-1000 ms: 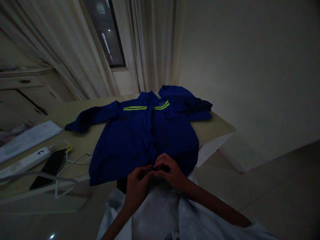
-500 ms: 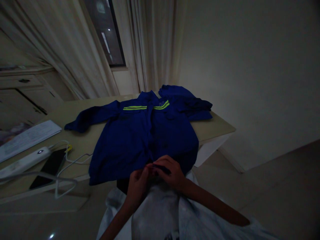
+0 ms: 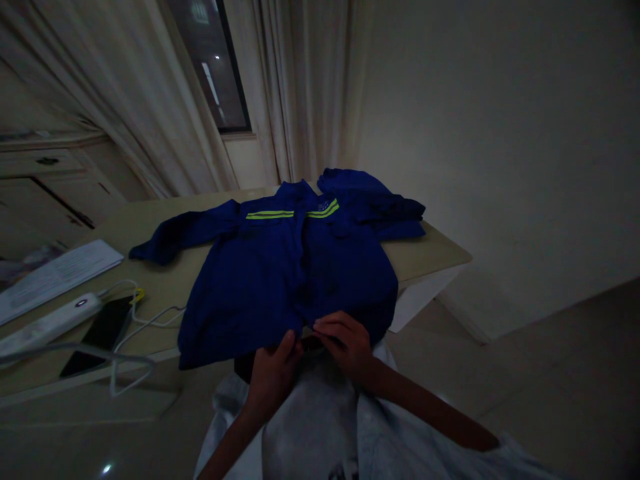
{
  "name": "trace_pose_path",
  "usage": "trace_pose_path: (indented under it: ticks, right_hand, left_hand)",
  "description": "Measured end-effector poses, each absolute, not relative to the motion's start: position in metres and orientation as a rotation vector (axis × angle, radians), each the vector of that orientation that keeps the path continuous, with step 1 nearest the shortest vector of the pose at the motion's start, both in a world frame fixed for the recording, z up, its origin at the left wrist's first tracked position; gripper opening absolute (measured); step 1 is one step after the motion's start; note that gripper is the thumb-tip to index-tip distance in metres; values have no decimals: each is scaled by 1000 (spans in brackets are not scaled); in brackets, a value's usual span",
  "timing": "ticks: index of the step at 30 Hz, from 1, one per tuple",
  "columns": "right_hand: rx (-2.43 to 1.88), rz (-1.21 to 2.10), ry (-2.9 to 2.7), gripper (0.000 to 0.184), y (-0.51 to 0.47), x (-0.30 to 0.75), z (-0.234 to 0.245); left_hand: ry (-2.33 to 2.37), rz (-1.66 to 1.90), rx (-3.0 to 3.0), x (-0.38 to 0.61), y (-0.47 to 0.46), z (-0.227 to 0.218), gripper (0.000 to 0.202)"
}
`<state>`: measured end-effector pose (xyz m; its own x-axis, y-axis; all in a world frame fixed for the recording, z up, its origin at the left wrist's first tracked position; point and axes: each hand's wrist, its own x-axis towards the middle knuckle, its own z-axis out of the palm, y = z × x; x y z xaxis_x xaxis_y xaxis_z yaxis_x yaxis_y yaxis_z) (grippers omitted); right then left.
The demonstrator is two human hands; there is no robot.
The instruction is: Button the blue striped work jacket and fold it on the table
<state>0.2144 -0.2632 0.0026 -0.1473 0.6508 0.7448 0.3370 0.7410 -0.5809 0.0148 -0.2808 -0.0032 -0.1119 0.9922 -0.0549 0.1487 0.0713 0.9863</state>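
A dark blue work jacket [image 3: 250,280] with yellow-green chest stripes lies spread, front up, its lower hem hanging at the table's near edge. My left hand [image 3: 274,370] is closed on the hem just left of the front opening, thumb on top of the cloth. Right of the opening, my right hand [image 3: 347,343] pinches the other hem corner between thumb and fingers. A small gap separates the two hands. The jacket's left-side sleeve stretches out flat, while the right-side one lies bunched near the far right corner.
The pale table [image 3: 430,257] ends at a corner on the right, close to the wall [image 3: 500,167]. On the left lie a white power strip [image 3: 55,323], a dark phone [image 3: 97,337], white cables [image 3: 150,323] and printed papers [image 3: 60,277]. Curtains [image 3: 310,87] hang behind.
My hands were together at the bottom of the front opening and have moved slightly apart. The right fingers have straightened somewhat. The jacket's body lies as before.
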Motion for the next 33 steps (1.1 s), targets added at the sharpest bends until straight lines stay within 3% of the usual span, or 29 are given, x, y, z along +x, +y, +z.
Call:
trace_pose_path:
  ticks: [9, 17, 33]
  right_hand:
    - [-743, 221, -1808, 35, -270, 218, 0]
    - [-685, 103, -1895, 29, -272, 215, 9]
    - [-638, 76, -1934, 36, -272, 214, 4]
  left_hand:
    - [1513, 1136, 1002, 29, -282, 33, 55]
    - [1556, 1147, 1125, 29, -281, 40, 54]
    - [1545, 1126, 1111, 29, -282, 40, 54]
